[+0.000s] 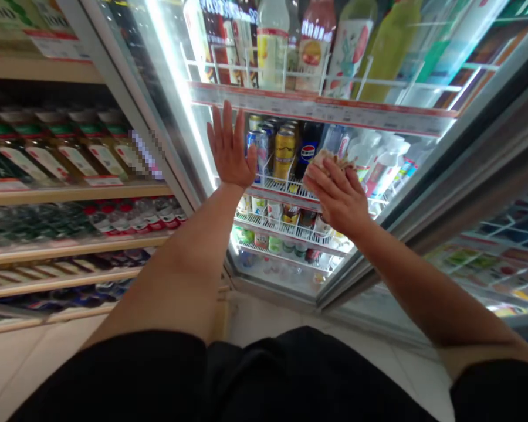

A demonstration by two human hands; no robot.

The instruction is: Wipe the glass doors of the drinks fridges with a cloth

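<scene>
My left hand (229,146) is raised flat with its fingers stretched up, in front of the cooler's middle wire shelf (290,189) and just left of a blue and silver can (257,147). It holds nothing. My right hand (339,193) is curled round a small pale item (330,158), too blurred to name, level with the same shelf. A gold can (284,153) and a dark cola bottle (308,151) stand between the two hands.
The cooler door frame (158,117) stands open at the left. Tall juice bottles (317,47) fill the top shelf, small cups (286,214) the lower ones. Wooden shelves (70,193) of bottled drinks run along the left. Another glass cooler door (501,258) is at right.
</scene>
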